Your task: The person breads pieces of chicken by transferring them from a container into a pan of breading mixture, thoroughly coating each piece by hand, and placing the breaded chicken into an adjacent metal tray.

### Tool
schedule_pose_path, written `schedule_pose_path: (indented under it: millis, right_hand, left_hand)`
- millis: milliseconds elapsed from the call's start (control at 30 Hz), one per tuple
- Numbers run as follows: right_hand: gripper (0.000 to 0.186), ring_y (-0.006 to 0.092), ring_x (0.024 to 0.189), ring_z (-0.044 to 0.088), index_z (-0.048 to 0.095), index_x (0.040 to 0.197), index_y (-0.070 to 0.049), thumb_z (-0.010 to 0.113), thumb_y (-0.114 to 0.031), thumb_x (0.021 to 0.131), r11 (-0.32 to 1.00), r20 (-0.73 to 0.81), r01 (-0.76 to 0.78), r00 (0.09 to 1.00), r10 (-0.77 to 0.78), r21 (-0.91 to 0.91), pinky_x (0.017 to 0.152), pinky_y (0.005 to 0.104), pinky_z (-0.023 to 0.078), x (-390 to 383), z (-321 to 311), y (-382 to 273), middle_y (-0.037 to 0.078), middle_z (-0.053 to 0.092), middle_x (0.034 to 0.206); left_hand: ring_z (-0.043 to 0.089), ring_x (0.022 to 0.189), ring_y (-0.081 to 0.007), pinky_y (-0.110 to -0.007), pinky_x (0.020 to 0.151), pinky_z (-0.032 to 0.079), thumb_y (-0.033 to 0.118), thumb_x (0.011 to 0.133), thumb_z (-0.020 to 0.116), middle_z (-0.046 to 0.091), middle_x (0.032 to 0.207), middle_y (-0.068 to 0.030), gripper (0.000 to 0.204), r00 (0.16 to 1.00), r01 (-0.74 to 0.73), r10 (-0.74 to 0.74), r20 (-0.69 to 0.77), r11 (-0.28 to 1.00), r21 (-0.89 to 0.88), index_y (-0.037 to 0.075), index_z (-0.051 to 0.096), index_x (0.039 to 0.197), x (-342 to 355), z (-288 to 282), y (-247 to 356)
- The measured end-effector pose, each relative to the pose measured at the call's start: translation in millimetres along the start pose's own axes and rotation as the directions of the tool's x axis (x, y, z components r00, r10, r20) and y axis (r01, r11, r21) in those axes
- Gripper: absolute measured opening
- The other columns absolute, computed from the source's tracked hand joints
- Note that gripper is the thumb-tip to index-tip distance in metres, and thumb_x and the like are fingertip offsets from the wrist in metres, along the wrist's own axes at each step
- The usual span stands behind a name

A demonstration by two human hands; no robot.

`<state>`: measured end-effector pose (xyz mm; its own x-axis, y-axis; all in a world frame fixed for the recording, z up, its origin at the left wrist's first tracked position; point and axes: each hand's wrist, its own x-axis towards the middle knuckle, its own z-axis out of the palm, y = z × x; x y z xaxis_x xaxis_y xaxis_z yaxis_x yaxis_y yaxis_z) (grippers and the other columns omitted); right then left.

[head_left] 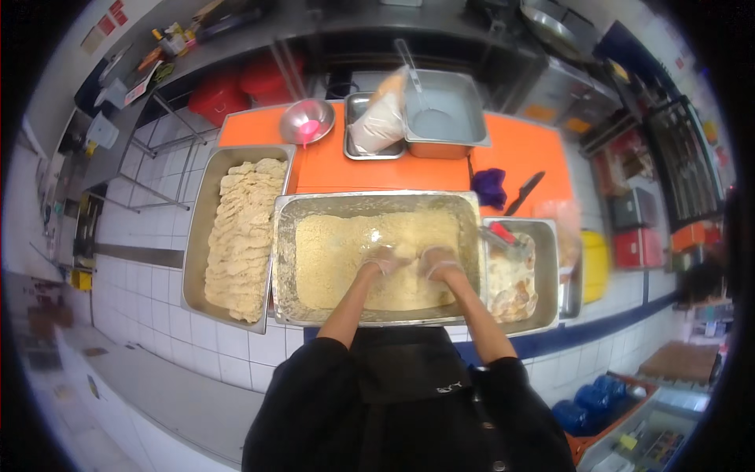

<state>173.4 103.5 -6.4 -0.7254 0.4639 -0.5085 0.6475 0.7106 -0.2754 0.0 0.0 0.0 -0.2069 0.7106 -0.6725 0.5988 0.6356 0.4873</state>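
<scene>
A large metal pan (370, 200) in front of me holds a bed of pale yellow breading (334, 267). My left hand (384, 260), in a clear thin glove, reaches into the breading near the middle. Close to its right, my right hand (437, 260), also gloved, presses into the same breading. The fingers of both are smeared by motion and partly sunk, so what they hold is hidden. On the left, a deep metal pan (197, 236) carries overlapping rows of breaded pieces (244, 236). At the right, a smaller pan (550, 271) contains wet, pale raw pieces (511, 279) and a red-handled utensil (502, 233).
An orange table (330, 173) supports the pans. Farther back are a steel bowl (296, 126) with a pink scoop, a tray with a bag of powder (381, 126), and a grey-filled pan (448, 130) with a ladle. A purple cloth (489, 187) and a knife (524, 193) lie at right.
</scene>
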Motion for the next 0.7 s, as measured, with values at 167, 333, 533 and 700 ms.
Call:
schedule_pose_path:
  millis: [167,333,533,700]
  right_hand:
    - [0.028,0.0368,0.092,0.065,0.071,0.089,-0.004,0.064,-0.027,0.076,0.975,-0.123,0.122,0.982,-0.146,-0.185,0.084,0.0446,0.05,-7,3,-1,0.023,0.067,0.097]
    - [0.032,0.0379,0.093,0.065,0.071,0.091,-0.004,0.064,-0.032,0.077,0.981,-0.054,0.18,0.981,-0.184,-0.079,0.085,0.0454,0.05,-28,-11,-17,0.023,0.068,0.097]
    - [0.046,0.0379,0.097,0.065,0.072,0.093,-0.006,0.068,-0.048,0.076,0.976,-0.063,0.209,0.975,-0.213,-0.065,0.087,0.0462,0.049,-12,11,12,0.022,0.068,0.099]
    - [0.051,0.0372,0.096,0.065,0.072,0.093,-0.007,0.067,-0.055,0.075,0.958,0.047,0.245,0.969,-0.241,-0.149,0.086,0.0463,0.049,-19,-31,-19,0.022,0.068,0.098]
  left_hand:
    - [0.066,0.093,-0.0283,-0.039,0.08,0.051,0.062,0.072,0.069,0.067,0.1,-0.0249,0.083,0.991,-0.135,0.132,-0.03,0.982,-0.132,-0.002,0.057,0.124,-28,-8,-15]
    - [0.049,0.057,-0.0142,-0.035,0.052,0.043,0.051,0.076,0.074,0.056,0.059,-0.0074,0.061,0.911,-0.242,0.11,-0.397,0.922,-0.301,-0.006,0.064,0.096,-50,1,-40]
    - [0.042,0.052,-0.0117,-0.034,0.049,0.04,0.044,0.081,0.073,0.049,0.054,-0.0017,0.048,0.756,-0.407,0.075,-0.65,0.832,-0.377,-0.003,0.064,0.075,-87,-16,-14]
    - [0.047,0.057,-0.0107,-0.033,0.054,0.042,0.041,0.084,0.071,0.056,0.061,-0.002,0.043,0.786,-0.242,-0.069,-0.614,0.88,-0.409,-0.002,0.066,0.086,-86,-31,-57]
